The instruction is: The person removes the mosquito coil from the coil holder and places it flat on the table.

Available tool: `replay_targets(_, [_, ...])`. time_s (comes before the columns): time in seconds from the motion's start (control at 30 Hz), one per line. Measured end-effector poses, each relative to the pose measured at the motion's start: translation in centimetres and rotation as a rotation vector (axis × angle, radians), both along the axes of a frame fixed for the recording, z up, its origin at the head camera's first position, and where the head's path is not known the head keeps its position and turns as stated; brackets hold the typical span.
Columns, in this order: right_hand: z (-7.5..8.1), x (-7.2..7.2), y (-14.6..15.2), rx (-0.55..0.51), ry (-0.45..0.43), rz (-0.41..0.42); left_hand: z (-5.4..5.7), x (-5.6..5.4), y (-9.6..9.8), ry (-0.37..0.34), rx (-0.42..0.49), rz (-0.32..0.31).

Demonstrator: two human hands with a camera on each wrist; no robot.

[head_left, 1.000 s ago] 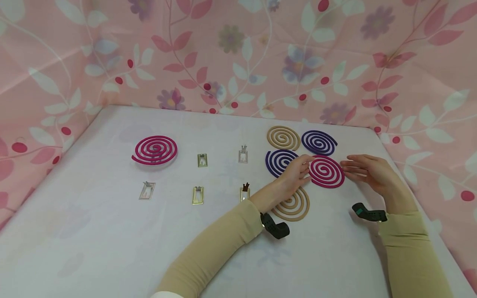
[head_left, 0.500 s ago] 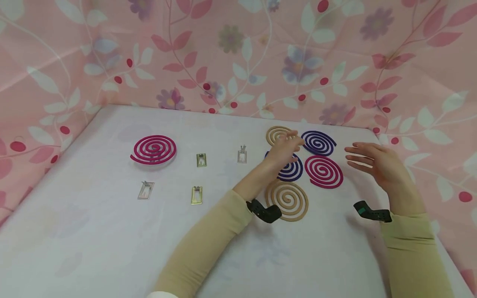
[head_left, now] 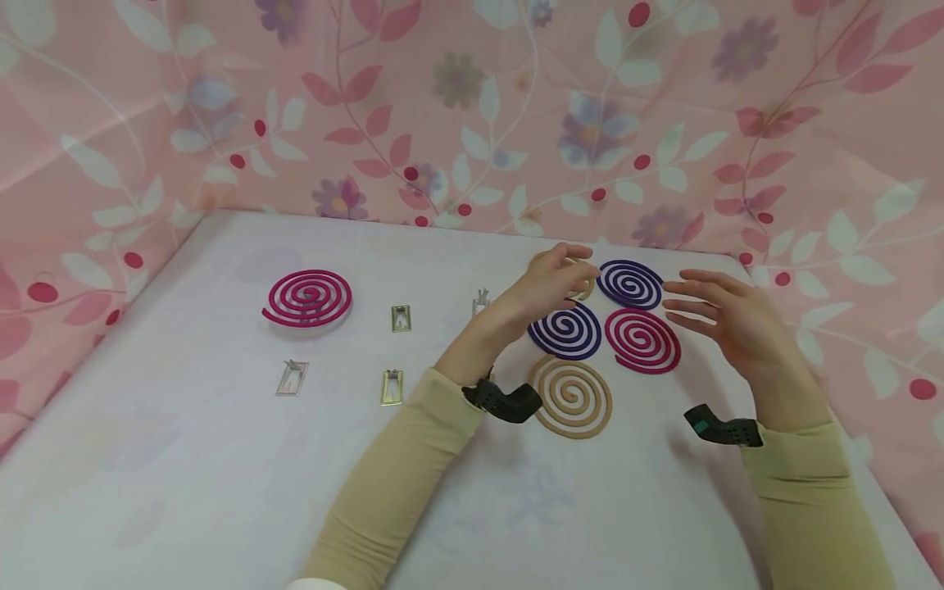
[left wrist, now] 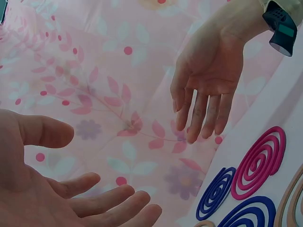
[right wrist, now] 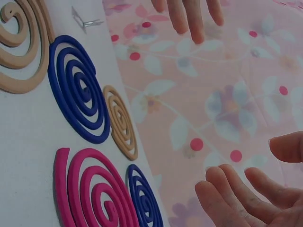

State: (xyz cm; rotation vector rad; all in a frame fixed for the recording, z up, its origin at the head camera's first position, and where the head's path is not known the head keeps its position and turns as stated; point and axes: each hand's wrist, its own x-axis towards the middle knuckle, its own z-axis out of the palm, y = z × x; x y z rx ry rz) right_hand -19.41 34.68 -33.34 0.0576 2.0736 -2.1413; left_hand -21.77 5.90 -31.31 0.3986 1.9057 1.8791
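My left hand (head_left: 551, 283) hovers over the back tan mosquito coil (head_left: 585, 283) and partly covers it, its fingers loosely bent and holding nothing. To the right, my right hand (head_left: 726, 315) is held in the air beside the back blue coil (head_left: 630, 283) and the flat pink coil (head_left: 642, 340), also holding nothing. In the left wrist view both palms appear free, with space between the hands. A second blue coil (head_left: 566, 329) and a front tan coil (head_left: 571, 397) lie next to the pink one, all flat on the white table.
Another pink coil (head_left: 308, 297) at the left sits raised above the cloth. Small metal coil stands, one silver (head_left: 292, 378), one brass (head_left: 392, 387) and one smaller brass (head_left: 401, 318), lie mid-table. A silver stand (head_left: 482, 303) is partly behind the left arm. A floral curtain (head_left: 457, 123) borders the table.
My left hand has let go of the flat pink coil and moved back and to the left, over the tan coil. The right hand has lifted slightly away from it. The coils stay put.
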Motion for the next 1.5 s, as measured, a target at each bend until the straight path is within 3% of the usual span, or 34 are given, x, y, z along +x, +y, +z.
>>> replay_targets(0.17, [-0.2,0.2,-1.4,-0.012,0.024,0.024,-0.1,-0.3,-1.7,-0.01,-0.032,-0.013])
replay_targets(0.37, [0.2,1.1,-4.3,0.013,0.093,0.011,-1.3,-0.6,-5.9,0.01,-0.098,-0.036])
replay_targets(0.57, [1.3,2.5,-9.1,0.053,0.13,-0.003,-2.3,0.1,-11.8,0.026,-0.113,-0.04])
replay_targets(0.8, [1.6,2.9,-14.4,0.13,0.124,0.057,-2.9,1.2,-19.8,0.037,-0.18,-0.043])
replay_targets(1.07, [1.7,2.3,-19.7,0.068,0.135,0.109,-1.9,1.8,-27.5,0.047,-0.256,0.022])
replay_targets(1.23, [1.9,1.4,-23.1,-0.017,0.132,0.085,-1.9,1.4,-31.8,0.078,-0.194,0.1])
replay_targets(1.5, [2.0,-0.1,-28.9,-0.085,0.111,0.065,-3.6,0.6,-37.3,0.079,-0.036,0.164])
